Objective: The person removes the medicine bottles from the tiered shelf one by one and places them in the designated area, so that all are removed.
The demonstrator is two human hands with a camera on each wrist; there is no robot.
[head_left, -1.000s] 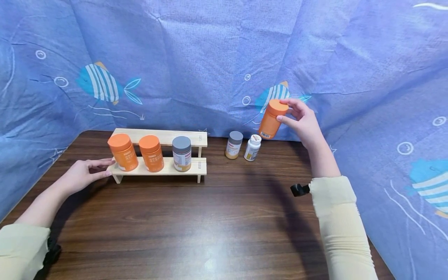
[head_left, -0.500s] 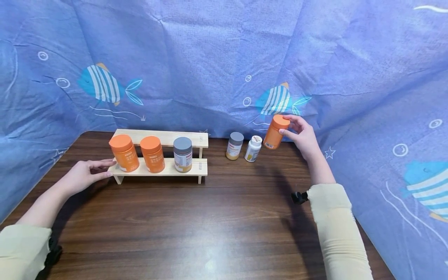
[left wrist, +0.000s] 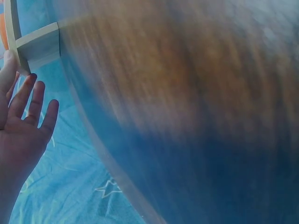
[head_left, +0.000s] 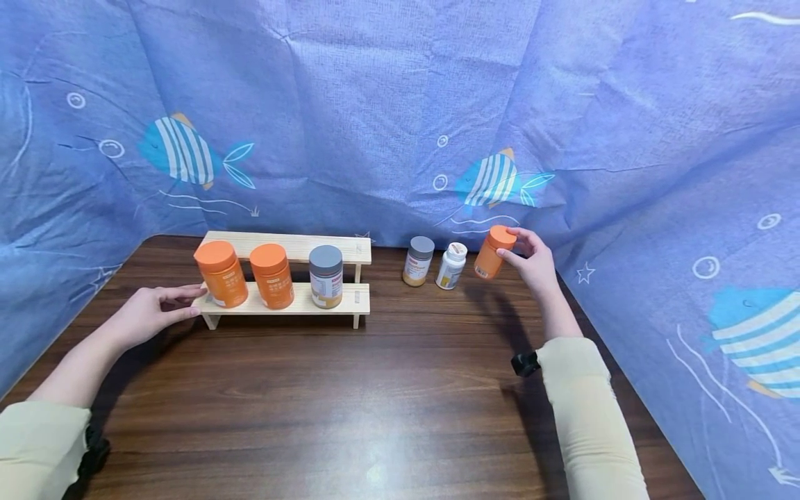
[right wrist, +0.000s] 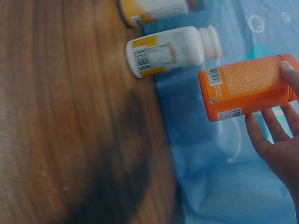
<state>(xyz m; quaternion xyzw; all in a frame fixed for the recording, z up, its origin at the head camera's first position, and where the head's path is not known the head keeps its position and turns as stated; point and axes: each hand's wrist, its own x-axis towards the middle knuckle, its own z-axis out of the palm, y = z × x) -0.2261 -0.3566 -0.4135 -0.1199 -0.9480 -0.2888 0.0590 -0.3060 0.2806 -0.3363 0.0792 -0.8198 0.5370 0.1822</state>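
My right hand [head_left: 533, 260] grips an orange bottle [head_left: 489, 259] near its orange cap. The bottle tilts a little and its base looks just above the table, as the right wrist view [right wrist: 247, 86] also suggests. At the left, my left hand [head_left: 150, 314] pinches the end of a two-step wooden display rack [head_left: 356, 298], thumb and fingers at the lower board. On that board stand an orange jar [head_left: 227, 283], a second orange jar [head_left: 276, 286] and a grey-lidded jar [head_left: 326, 283]. In the left wrist view my left fingers [left wrist: 35, 105] reach the board's edge.
Left of the held bottle stand a white bottle [head_left: 451, 267] and a smaller grey-lidded jar [head_left: 417, 265] on the brown wooden table [head_left: 350, 396]. A blue fish-print cloth [head_left: 375, 125] hangs behind the table's rear edge and along its sides.
My right hand has lowered the orange bottle toward the table, to the right of the white bottle. My left hand and the jars on the rack have stayed in place.
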